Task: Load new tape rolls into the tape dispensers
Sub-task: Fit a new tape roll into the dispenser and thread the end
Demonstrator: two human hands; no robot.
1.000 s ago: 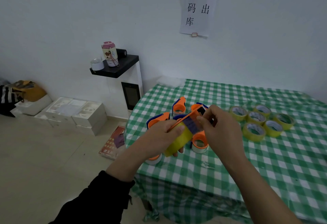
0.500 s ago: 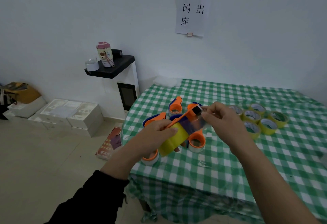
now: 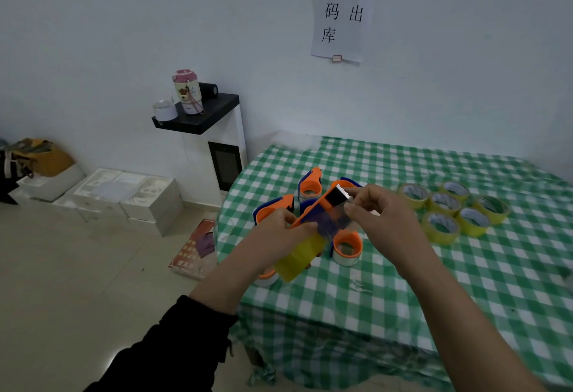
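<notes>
My left hand point(image 3: 276, 235) grips an orange and blue tape dispenser point(image 3: 322, 205) loaded with a yellow tape roll point(image 3: 299, 256), held above the table's near left part. My right hand point(image 3: 376, 218) pinches the clear free end of the tape point(image 3: 336, 219), stretched from the roll toward the dispenser's serrated blade. Several more orange dispensers point(image 3: 310, 185) lie on the green checked tablecloth point(image 3: 403, 283) behind and under my hands. A cluster of several yellow tape rolls point(image 3: 451, 208) lies to the right.
A white cabinet with a black top point(image 3: 204, 119) stands left of the table against the wall, bearing a bottle and a small cup. White boxes point(image 3: 124, 196) and a red booklet point(image 3: 195, 250) lie on the floor. A paper sign point(image 3: 344, 10) hangs on the wall.
My right hand has drawn the tape's free end out from the roll and up toward the blade. The dispenser has tilted, with its toothed blade now showing.
</notes>
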